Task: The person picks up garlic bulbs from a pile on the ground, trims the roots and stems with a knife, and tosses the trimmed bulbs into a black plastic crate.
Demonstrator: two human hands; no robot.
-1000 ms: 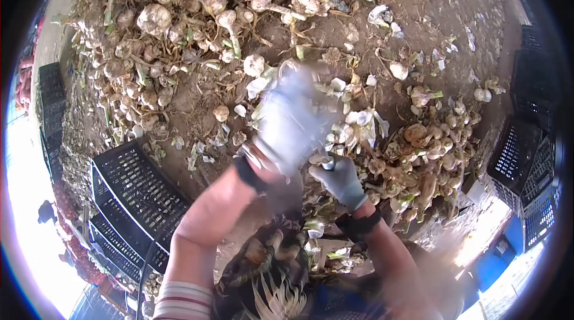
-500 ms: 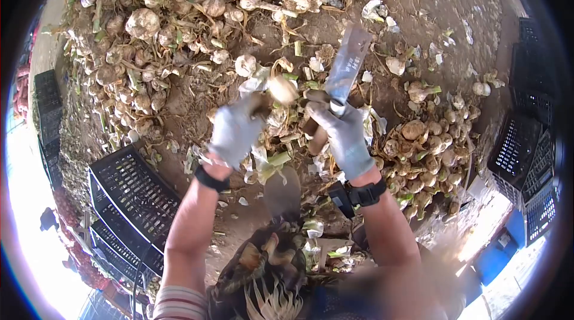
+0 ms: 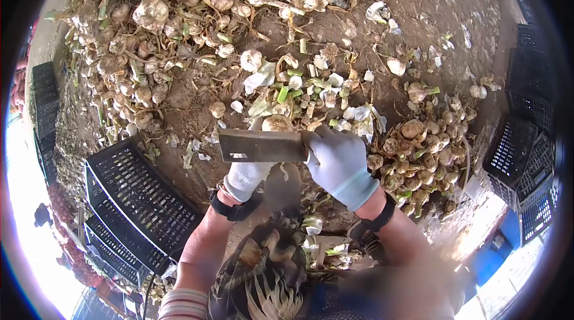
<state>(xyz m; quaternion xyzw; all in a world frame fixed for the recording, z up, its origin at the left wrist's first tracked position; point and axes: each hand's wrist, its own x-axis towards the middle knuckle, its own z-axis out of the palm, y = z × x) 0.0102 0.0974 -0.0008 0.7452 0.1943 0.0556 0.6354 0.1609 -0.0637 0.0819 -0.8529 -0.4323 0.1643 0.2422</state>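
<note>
My right hand (image 3: 339, 161), in a pale glove, is closed around the handle of a wide-bladed knife (image 3: 263, 147). The blade lies level, pointing left, across the front of my left hand. Gloved as well, my left hand (image 3: 245, 179) is partly hidden beneath the blade, and its fingers do not show. A garlic bulb (image 3: 277, 123) sits just above the blade's upper edge, close to my left hand; its lower part is covered. Cut stems and peels (image 3: 299, 90) are scattered on the soil beyond the knife.
Garlic with stems (image 3: 150, 14) is heaped at the upper left. A pile of bulbs (image 3: 412, 130) lies to the right. Stacked black crates stand at the left (image 3: 140, 191) and at the right (image 3: 511, 147). A blue container (image 3: 493, 254) is at the lower right.
The knife has swung from pointing up and away to lying level, pointing left. My left hand has moved down and slightly right, under the blade. My right hand has moved slightly down.
</note>
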